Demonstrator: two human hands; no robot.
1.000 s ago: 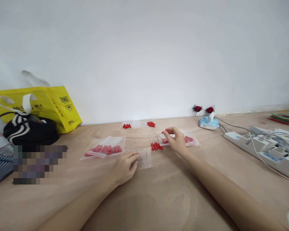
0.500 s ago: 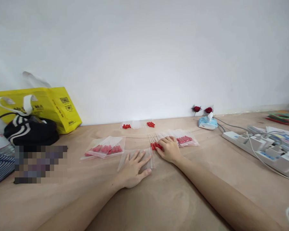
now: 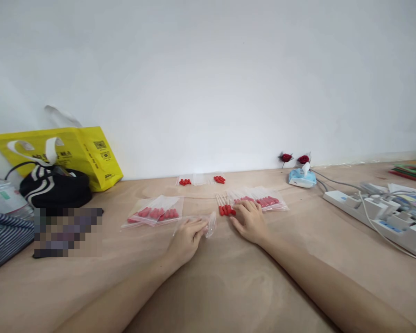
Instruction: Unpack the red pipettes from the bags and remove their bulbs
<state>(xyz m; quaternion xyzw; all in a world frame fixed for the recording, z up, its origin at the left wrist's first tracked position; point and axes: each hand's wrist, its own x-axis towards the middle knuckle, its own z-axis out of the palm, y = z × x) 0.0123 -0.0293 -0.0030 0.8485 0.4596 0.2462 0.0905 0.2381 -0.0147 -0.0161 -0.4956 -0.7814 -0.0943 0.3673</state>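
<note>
In the middle of the table, my left hand (image 3: 186, 238) is closed with its fingers together on a clear plastic bag (image 3: 211, 225), whose right end is lifted and crumpled. A small row of thin pale sticks with red tips (image 3: 225, 211) lies to the right of it. My right hand (image 3: 251, 222) rests on the table beside these sticks, thumb and forefinger apart at the rightmost red tip. Its fingertips partly cover the overlapping clear bags of red-tipped pieces (image 3: 268, 202) behind. Similar filled bags (image 3: 157, 213) lie to the left of my left hand.
Near the wall lies a clear bag (image 3: 203, 178) with two red groups. On the left stand a yellow bag (image 3: 107, 169), a black pouch (image 3: 64, 187) and a striped item (image 3: 9, 243). Tissues (image 3: 302, 177), two red roses (image 3: 286, 157) and a cabled power strip (image 3: 377, 215) are on the right.
My left hand has gone from lying spread on the flat bag to gripping it, lifting its right end. My right hand has shifted slightly right, uncovering more red tips.
</note>
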